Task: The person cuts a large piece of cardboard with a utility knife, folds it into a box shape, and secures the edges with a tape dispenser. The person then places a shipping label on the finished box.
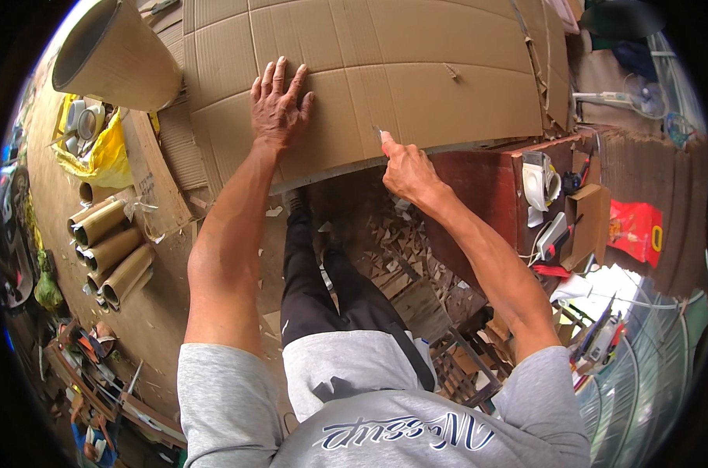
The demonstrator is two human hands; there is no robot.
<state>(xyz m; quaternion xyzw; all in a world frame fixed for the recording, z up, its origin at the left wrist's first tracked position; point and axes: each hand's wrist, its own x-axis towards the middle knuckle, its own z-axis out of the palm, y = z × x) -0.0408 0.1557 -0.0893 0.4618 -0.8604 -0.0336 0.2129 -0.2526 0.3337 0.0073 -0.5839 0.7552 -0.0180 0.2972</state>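
Observation:
A large brown cardboard sheet (455, 97) lies before me, crossed by crease lines, with a small torn flap toward its right part. My left hand (280, 109) presses flat on its left half, fingers stretched and slightly spread. Near the sheet's front edge, my right hand (407, 166) is closed, index finger pointing forward, around a small cutter knife (384, 136) with a red part. The thin blade shows past the fingertip, at the cardboard; most of the handle is hidden in my fist.
At the far left stands a wide cardboard tube (132, 66), near a yellow bag (108, 152) holding tape rolls. Several brown tubes (108, 242) are stacked below. A red-brown cabinet (479, 195) carries a white tape dispenser (537, 183) at right. Cardboard scraps (393, 242) litter the floor.

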